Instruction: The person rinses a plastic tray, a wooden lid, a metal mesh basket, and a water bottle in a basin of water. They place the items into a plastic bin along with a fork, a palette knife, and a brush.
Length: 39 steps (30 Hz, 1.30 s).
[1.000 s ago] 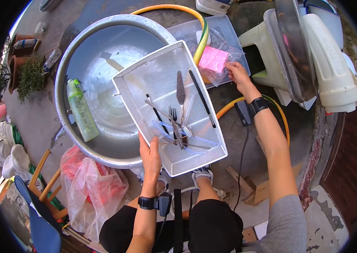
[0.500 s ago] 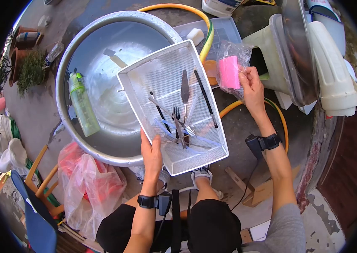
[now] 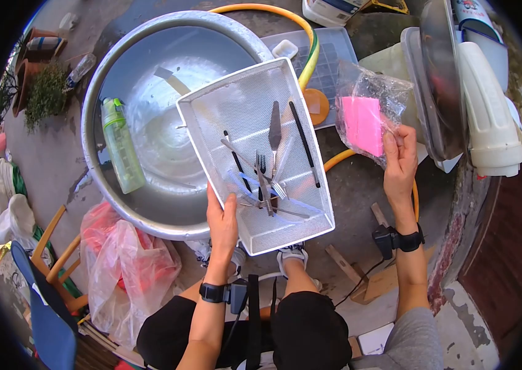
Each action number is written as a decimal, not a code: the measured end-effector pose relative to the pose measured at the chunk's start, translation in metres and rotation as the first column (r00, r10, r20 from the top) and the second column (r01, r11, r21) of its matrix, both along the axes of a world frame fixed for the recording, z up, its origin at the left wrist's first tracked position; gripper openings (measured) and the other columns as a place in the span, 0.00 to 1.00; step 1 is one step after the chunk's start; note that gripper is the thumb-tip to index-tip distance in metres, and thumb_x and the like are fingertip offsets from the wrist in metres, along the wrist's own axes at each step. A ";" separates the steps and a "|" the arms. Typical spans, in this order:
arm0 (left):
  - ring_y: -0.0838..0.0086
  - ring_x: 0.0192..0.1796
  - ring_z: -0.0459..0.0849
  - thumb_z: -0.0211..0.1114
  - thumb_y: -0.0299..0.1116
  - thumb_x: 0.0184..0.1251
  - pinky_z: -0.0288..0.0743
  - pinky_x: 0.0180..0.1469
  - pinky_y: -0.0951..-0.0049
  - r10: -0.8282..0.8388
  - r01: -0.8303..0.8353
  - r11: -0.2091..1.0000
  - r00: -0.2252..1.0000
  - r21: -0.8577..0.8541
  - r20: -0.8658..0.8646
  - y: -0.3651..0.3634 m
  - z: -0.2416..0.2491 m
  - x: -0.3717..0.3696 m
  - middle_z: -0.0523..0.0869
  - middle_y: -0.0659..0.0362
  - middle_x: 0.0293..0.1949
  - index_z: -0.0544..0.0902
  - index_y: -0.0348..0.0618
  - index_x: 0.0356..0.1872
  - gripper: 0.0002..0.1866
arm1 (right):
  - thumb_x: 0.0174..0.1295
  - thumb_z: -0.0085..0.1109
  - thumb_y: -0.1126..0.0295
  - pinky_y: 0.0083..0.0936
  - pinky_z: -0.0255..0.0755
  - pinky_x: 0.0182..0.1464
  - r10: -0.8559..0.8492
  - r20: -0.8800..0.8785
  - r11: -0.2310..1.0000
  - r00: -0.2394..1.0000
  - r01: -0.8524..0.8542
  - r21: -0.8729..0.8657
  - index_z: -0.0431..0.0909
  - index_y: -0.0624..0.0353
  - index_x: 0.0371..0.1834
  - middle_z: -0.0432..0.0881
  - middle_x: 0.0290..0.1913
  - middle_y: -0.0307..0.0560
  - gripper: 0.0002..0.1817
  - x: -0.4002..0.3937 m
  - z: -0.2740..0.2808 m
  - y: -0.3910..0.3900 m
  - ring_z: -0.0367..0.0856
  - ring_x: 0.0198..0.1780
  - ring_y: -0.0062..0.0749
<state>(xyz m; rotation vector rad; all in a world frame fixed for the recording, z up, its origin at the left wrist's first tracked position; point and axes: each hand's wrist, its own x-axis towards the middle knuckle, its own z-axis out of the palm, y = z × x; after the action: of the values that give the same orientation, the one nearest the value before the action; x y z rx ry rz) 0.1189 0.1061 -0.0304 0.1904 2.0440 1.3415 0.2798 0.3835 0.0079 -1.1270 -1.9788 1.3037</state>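
My left hand grips the lower left side of a white mesh basket, held tilted above the front right edge of a big metal basin. Inside the basket lie a knife, a fork, dark sticks and other loose cutlery. To the right, my right hand pinches a clear plastic bag by its side. A pink sponge-like block shows through the bag. In the basin, a green translucent bottle floats or rests in water.
A yellow hose curves behind the basin, near a grey plastic tray. Pale plastic containers and a dark round lid stand at right. Plastic bags and a wooden chair are at lower left.
My right hand has moved right and downward with the bag and pink block, away from the basket. The basket in my left hand has barely shifted.
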 end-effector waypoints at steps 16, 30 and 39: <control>0.62 0.63 0.72 0.54 0.33 0.70 0.62 0.64 0.70 -0.012 0.011 0.999 1.000 -0.032 -0.011 -0.004 -0.009 0.000 0.72 0.43 0.63 0.57 0.31 0.70 0.31 | 0.72 0.46 0.70 0.12 0.60 0.46 -0.137 -0.414 0.915 0.900 -0.045 -0.401 0.66 0.59 0.47 0.69 0.38 0.34 0.06 -0.037 0.074 -0.038 0.65 0.38 0.12; 0.61 0.57 0.76 0.56 0.38 0.70 0.67 0.59 0.67 -0.005 0.003 1.000 0.996 0.025 0.085 0.002 -0.010 0.007 0.76 0.44 0.56 0.60 0.34 0.67 0.30 | 0.73 0.45 0.69 0.17 0.68 0.47 -0.203 -0.423 0.663 0.883 -0.194 -0.723 0.68 0.58 0.46 0.76 0.40 0.37 0.05 -0.052 0.028 -0.067 0.75 0.42 0.16; 0.61 0.57 0.76 0.57 0.36 0.70 0.68 0.59 0.67 0.020 -0.021 1.000 0.996 0.008 0.089 0.004 -0.007 0.012 0.74 0.43 0.57 0.59 0.30 0.67 0.30 | 0.67 0.57 0.71 0.18 0.71 0.45 0.070 -0.058 0.940 0.996 -0.085 -0.331 0.63 0.63 0.50 0.79 0.44 0.47 0.15 -0.052 0.016 -0.079 0.77 0.44 0.21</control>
<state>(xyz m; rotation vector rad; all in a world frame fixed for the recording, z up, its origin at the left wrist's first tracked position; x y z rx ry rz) 0.1311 0.1106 -0.0374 0.1118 1.9712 1.3486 0.2279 0.3040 0.0243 -1.1662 -1.8294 1.7406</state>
